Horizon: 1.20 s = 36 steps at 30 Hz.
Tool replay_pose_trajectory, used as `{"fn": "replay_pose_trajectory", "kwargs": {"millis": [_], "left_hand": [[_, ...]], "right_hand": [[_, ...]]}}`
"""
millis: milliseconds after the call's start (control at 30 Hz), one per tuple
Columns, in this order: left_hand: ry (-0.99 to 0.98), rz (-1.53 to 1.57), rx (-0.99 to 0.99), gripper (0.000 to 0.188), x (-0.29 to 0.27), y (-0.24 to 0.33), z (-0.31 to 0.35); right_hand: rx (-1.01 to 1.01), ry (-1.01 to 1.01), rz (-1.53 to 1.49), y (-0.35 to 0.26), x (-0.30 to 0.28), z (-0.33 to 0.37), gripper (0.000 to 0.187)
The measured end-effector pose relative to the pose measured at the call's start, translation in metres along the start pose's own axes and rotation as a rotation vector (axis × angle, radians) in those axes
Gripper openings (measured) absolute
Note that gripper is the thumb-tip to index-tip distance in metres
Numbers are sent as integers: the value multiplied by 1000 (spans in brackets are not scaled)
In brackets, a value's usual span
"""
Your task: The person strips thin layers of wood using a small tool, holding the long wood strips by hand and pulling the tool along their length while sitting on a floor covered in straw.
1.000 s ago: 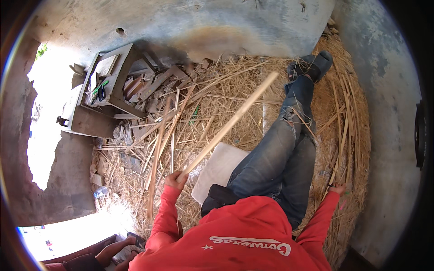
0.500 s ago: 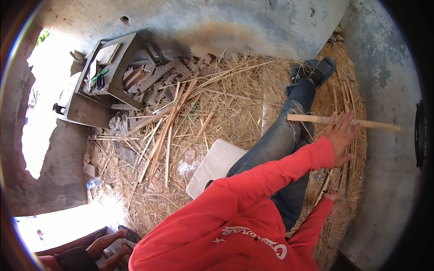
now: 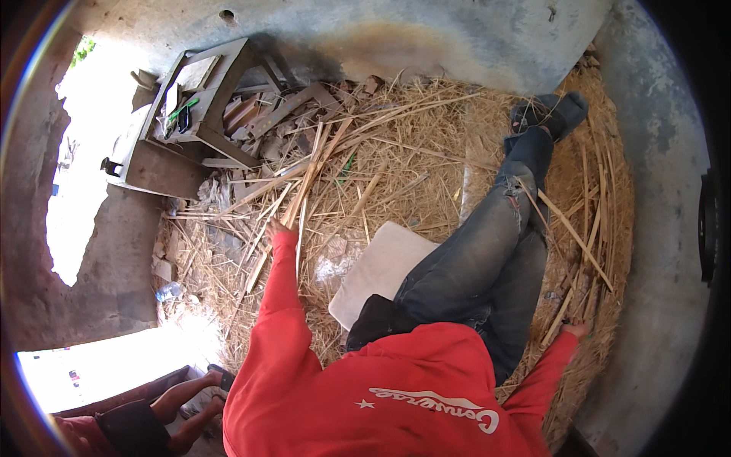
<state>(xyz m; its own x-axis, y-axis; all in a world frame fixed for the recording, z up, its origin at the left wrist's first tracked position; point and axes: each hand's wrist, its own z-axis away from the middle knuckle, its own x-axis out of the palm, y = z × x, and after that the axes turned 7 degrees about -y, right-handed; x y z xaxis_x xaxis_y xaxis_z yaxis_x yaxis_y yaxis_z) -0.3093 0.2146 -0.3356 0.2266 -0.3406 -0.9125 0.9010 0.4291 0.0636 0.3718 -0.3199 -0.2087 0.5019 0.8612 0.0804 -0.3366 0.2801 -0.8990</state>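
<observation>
My left hand (image 3: 280, 228) reaches out to the left, over a heap of pale split-wood or bamboo strips (image 3: 310, 183). Its fingers look slightly apart at the strips, with no clear grip on any. Low beside my legs, my right hand (image 3: 577, 329) is closed round a small dark thing I cannot make out, next to a pale strip (image 3: 558, 320). One flat strip (image 3: 572, 232) lies slanting from beside my knee toward a row of long thin strips (image 3: 599, 221) along the right wall.
My outstretched legs (image 3: 487, 228) rest on straw (image 3: 426, 183) beside a pale cushion (image 3: 381, 266). A wooden table-like frame (image 3: 221, 84) stands at the back left near rubble. Another person's legs (image 3: 183, 419) show at the lower left. A plastic bottle (image 3: 169, 291) lies at the left wall.
My left hand has left the flat strip on the right and swung across to the strips on the left. That strip now lies slanted. My right hand stays low at the right.
</observation>
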Motion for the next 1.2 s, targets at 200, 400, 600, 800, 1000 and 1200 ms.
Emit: {"fn": "replay_pose_trajectory", "kwargs": {"millis": [200, 400, 600, 800, 1000, 1200], "left_hand": [[-225, -84, 142, 109, 46, -71, -31], [-38, 119, 196, 88, 72, -78, -73], [101, -49, 149, 66, 72, -77, -75], [132, 63, 219, 36, 36, -67, -17], [112, 483, 259, 23, -15, -147, 115], [194, 442, 153, 22, -15, -345, 362]], "right_hand": [[-11, -53, 22, -21, 2, 24, 47], [-78, -3, 44, -38, 10, 36, 41], [-95, -41, 52, -41, 16, 56, 43], [-85, -2, 39, -43, 24, 75, 44], [-70, -42, 64, -34, 20, 43, 56], [38, 9, 104, -10, 18, 8, 54]]}}
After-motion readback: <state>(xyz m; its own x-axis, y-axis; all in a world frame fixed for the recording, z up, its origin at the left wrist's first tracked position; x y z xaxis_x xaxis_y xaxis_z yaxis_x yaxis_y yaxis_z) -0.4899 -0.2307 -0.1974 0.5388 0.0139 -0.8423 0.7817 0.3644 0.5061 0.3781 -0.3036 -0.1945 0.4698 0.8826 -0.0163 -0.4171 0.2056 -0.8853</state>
